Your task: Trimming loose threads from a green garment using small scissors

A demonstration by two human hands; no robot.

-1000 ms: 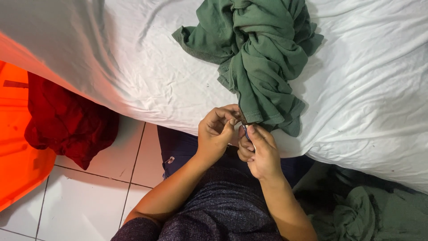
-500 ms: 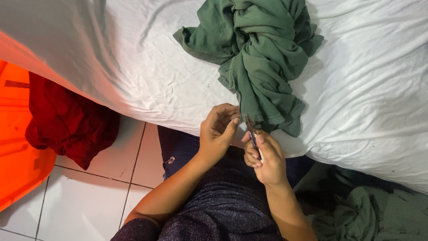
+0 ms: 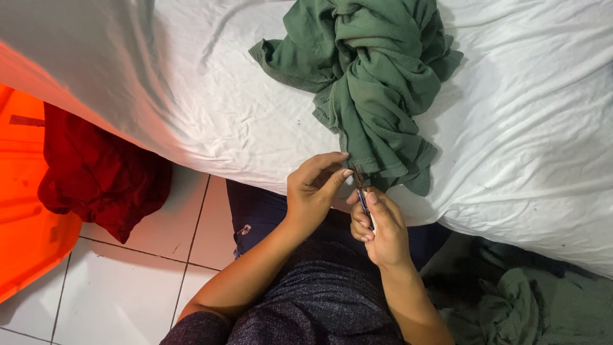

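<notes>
Landmark: white-sheeted mattress edge [image 3: 211, 137].

Left of it, on the white tiled floor [image 3: 121, 291], sat an orange plastic bin [image 3: 25, 255] with a dark red crumpled cloth [image 3: 102, 179] just beside it.

At the edge's middle: left hand [image 3: 313, 188] half-curled, thumb and forefinger narrowed to a pinch at the tip of a thin dark pen-like tool [image 3: 362, 195]. Couldn't tell if it actually gripped the tip.

Right hand [image 3: 377, 227] was closed around the tool's shaft, tool pointing up at the hem of the crumpled green knit garment [image 3: 377, 96] lying on the mattress, hem draped to the edge.

Handling, my read: tool light, stiff, slim, likely pointed; hold mid-shaft. Garment soft, limp, snags easily; pinch at the hem.

Room: open sheet on both sides of the garment. Below the edge, tight against the lap. Right of it, more green fabric [image 3: 530, 306] on the floor.
</notes>
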